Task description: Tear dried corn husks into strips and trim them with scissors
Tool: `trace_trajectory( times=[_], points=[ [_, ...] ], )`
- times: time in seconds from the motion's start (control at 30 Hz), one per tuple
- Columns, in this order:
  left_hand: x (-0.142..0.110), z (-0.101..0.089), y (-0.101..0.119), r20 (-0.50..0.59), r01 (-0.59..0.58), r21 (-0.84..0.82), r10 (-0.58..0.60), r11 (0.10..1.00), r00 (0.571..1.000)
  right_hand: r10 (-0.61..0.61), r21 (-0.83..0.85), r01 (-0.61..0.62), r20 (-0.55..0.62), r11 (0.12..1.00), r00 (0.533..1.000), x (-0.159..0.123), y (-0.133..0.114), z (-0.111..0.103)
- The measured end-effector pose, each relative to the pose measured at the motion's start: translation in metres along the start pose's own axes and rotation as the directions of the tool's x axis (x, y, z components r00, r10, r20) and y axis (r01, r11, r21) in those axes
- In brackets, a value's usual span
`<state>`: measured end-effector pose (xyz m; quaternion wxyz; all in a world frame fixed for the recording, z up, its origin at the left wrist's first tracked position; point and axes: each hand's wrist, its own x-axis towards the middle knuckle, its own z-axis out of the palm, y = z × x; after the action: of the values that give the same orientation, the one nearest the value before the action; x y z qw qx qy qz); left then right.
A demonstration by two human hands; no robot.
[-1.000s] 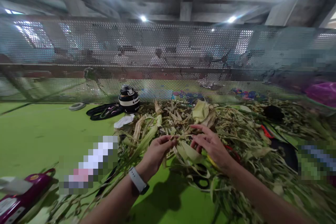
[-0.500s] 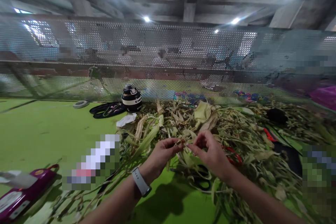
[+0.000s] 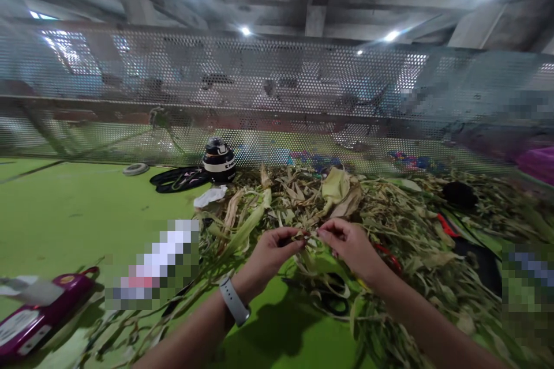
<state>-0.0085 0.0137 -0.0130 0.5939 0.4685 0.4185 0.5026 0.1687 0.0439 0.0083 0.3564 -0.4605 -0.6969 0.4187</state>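
My left hand [image 3: 277, 248], a pale watch strap on its wrist, pinches a small, thin piece of dried corn husk [image 3: 305, 234] between thumb and fingertips. At the other end of that piece, the thumb and forefinger of my right hand [image 3: 348, 245] are pressed together on it. The fingertips of both hands nearly meet above the near edge of a heap of dried corn husks [image 3: 424, 228]. Below the right hand lie scissors with black handles [image 3: 335, 304]. A red loop handle [image 3: 392, 259] shows behind the right wrist, partly covered.
Perforated metal screening [image 3: 277, 78] stands behind the green table [image 3: 78, 202]. A black jar [image 3: 219, 166], a black pouch [image 3: 179, 180], a ring of tape [image 3: 135, 169] and white tissue [image 3: 210, 196] are left of the heap. A purple device [image 3: 54, 305] is at near left, a red-and-black tool [image 3: 448, 225] at right.
My right hand has shifted slightly right and its fingers have closed in more. The left hand keeps its pinch nearly in place. The camera view has moved a little.
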Motion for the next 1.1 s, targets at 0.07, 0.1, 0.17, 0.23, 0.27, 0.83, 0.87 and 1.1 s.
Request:
trace_trajectory(
  times=[0.07, 0.1, 0.17, 0.23, 0.27, 0.83, 0.87, 1.1],
  points=[
    [-0.0002, 0.0002, 0.0002, 0.010, 0.006, -0.007, -0.006, 1.000, 1.000, -0.094, -0.104, 0.090, -0.039, 0.991, 0.995, -0.0012, -0.0020, -0.0001],
    [-0.0002, 0.0001, 0.0001, 0.015, 0.006, -0.009, -0.006, 1.000, 1.000, -0.088, -0.119, 0.082, -0.040, 0.989, 0.995, -0.0015, -0.0026, 0.0004],
    [-0.0002, -0.0001, -0.0005, 0.025, -0.003, -0.003, 0.003, 1.000, 1.000, 0.019, -0.076, -0.020, -0.012, 0.997, 1.000, -0.0015, -0.0022, 0.0017],
    [0.0000, -0.0002, -0.0009, 0.024, -0.018, 0.026, 0.017, 0.999, 1.000, 0.136, -0.010, -0.136, 0.027, 0.991, 0.990, -0.0005, -0.0001, 0.0027],
    [0.0001, -0.0001, -0.0010, 0.020, -0.023, 0.047, 0.022, 0.999, 1.000, 0.166, 0.015, -0.167, 0.034, 0.986, 0.985, 0.0003, 0.0012, 0.0027],
    [0.0018, -0.0026, -0.0006, -0.003, -0.052, 0.112, 0.052, 0.992, 0.999, 0.344, 0.114, -0.368, 0.190, 0.923, 0.920, 0.0026, -0.0005, -0.0041],
    [0.0014, -0.0027, -0.0002, 0.000, -0.051, 0.100, 0.051, 0.994, 0.999, 0.347, 0.112, -0.371, 0.187, 0.922, 0.919, 0.0028, -0.0003, -0.0041],
    [0.0010, -0.0028, 0.0000, 0.003, -0.071, 0.107, 0.071, 0.992, 0.997, 0.358, 0.033, -0.372, 0.205, 0.928, 0.911, 0.0040, -0.0009, -0.0026]
  ],
)
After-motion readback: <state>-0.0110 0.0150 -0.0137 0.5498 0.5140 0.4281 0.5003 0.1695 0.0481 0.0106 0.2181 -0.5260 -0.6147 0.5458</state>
